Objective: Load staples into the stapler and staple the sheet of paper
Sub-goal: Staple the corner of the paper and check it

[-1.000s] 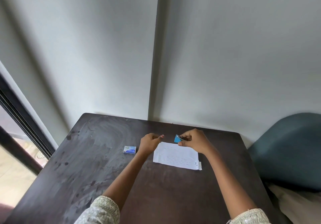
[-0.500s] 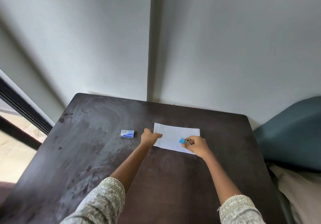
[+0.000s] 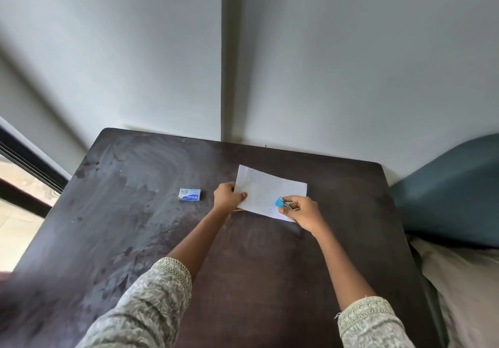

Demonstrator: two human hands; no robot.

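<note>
Since the earlier head frame, both hands had dropped onto the sheet: left hand (image 3: 229, 195) went from hovering beside the paper to gripping its left edge, and right hand (image 3: 302, 211) brought the stapler (image 3: 282, 202) down onto the near right corner.

Head view, only one available. Left thumb lay on top of the sheet of paper (image 3: 270, 189), fingers curled under the edge, pinching it. Right fingers were pressed together around the small blue stapler, thumb below; whether paper sat between its arms was too small to tell. Staple box (image 3: 189, 194) lay shut, left of the left hand, apart from it.

Handling, as judgement: sheet is light, floppy, will slide or buckle unless pinned, so hold the edge near the staple point. Stapler is tiny, stiff, light; squeeze at the front end, grip the rear to steer. Staples looked loaded already; stapling step in hand.

Table (image 3: 135, 226) was dark, smooth, smeared, pushed against a pale wall corner (image 3: 221, 77). Teal cushion (image 3: 453, 191) sat right, window frame (image 3: 24, 164) left.
</note>
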